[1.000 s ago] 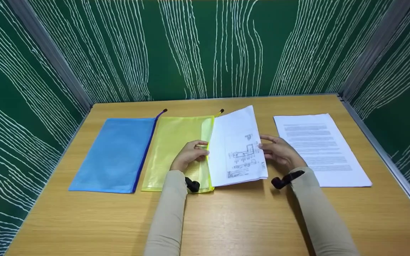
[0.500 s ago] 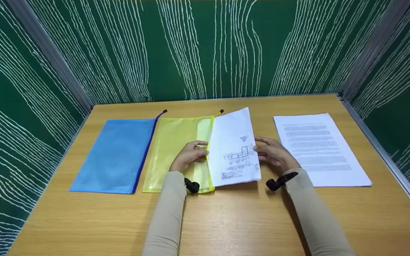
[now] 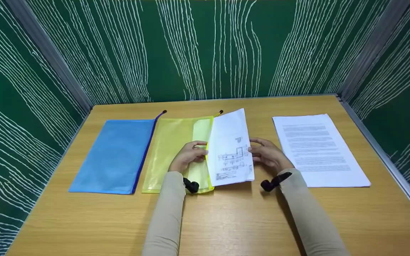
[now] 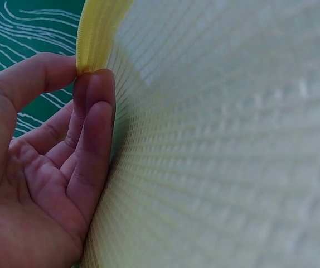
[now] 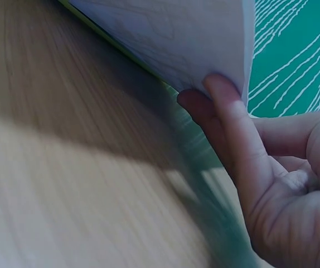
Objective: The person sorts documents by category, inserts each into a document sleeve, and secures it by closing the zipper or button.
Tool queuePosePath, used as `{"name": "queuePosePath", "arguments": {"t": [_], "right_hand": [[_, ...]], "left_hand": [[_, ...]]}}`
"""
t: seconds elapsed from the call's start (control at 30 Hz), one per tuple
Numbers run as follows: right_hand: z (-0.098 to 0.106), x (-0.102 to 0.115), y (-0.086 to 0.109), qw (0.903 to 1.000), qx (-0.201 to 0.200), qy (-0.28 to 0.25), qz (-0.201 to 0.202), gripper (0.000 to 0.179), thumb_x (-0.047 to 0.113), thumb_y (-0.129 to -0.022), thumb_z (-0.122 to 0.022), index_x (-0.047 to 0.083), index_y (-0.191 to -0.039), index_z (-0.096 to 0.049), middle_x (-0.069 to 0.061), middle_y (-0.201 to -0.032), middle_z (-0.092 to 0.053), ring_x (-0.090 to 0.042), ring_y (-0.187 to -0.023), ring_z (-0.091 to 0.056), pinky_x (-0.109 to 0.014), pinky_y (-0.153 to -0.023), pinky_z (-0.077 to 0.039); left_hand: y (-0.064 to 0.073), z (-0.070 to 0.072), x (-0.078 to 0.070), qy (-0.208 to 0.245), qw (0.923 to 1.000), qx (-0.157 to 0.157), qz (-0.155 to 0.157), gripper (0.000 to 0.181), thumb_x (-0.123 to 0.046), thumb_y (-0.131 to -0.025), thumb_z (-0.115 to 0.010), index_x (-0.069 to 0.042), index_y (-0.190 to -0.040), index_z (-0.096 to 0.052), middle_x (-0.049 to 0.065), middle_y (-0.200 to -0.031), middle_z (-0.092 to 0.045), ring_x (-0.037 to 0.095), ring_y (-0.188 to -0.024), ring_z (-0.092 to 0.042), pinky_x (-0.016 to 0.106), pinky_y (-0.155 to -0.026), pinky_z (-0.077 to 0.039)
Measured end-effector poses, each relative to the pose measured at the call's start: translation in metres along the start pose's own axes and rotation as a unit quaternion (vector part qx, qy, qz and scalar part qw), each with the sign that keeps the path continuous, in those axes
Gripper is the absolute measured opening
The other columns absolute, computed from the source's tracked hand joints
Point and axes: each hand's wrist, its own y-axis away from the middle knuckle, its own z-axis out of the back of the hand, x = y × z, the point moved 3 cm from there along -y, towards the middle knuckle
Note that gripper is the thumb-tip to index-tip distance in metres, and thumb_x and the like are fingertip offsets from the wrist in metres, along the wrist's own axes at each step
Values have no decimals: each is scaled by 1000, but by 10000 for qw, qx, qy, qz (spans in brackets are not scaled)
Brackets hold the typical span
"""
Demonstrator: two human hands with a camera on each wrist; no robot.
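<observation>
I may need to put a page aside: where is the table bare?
Bare table between the sleeves, nearside of the blue folder, and nearside of the text page. Crowded: the middle, with left hand, yellow folder, drawing and right hand.

In the head view we can't read the tiny lettering (image 3: 226, 175) on the mid-frame sheets (image 3: 225, 135), and both sleeves (image 3: 166, 217) get chopped off at the bottom.

Wooden table (image 3: 222, 224), white-streaked green walls (image 3: 205, 46)
</observation>
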Motion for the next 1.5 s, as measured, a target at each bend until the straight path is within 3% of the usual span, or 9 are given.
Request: {"name": "queuePosePath", "arguments": {"t": [0.4, 0.8, 1.07, 1.33, 1.5], "right_hand": [[-9, -3, -5, 9998, -162, -109, -60, 65, -2, -94, -53, 0, -151, -21, -1, -93, -70, -13, -81, -70, -22, -68, -56], [-18, -4, -9, 9999, -21, -164, -20, 63, -5, -94, -51, -3, -150, -21, -4, -98, -69, -15, -82, -70, -26, -74, -58], [-25, -7, -11, 9999, -35, -111, 48, 60, -3, -94, -52, -2, -149, -27, -10, -115, -61, -17, -86, -69, -27, -73, -57], [-31, -8, -14, 9997, -96, -205, 6, 60, -4, -93, -52, -4, -148, -27, -8, -104, -65, -17, -84, -69, -27, -74, -58], [-34, -9, -16, 9997, -143, -182, -58, 59, -4, -93, -52, -3, -147, -28, -9, -106, -63, -17, -84, -69, -28, -75, -58]], "left_hand": [[1, 1, -1, 95, 9999, 52, 42, 47, -7, -85, -66, -8, -131, -56, 4, -90, -65, 13, -69, -59, 27, -67, -53], [2, 0, -4, 9, 10000, 79, 38, 48, -9, -86, -66, -7, -132, -55, 2, -88, -64, 12, -72, -60, 26, -69, -52], [-1, 2, 0, 90, 9999, 4, 61, 47, -8, -84, -67, -8, -130, -56, 1, -84, -64, 11, -69, -59, 24, -66, -52], [-1, 2, 0, 236, 9997, 10, 46, 47, -7, -84, -66, -6, -130, -56, 1, -81, -65, 11, -67, -59, 24, -65, -52], [-1, 2, 0, 239, 9997, 60, 26, 48, -7, -84, -67, -7, -130, -56, 1, -81, -65, 11, -67, -59, 24, -65, -52]]}}
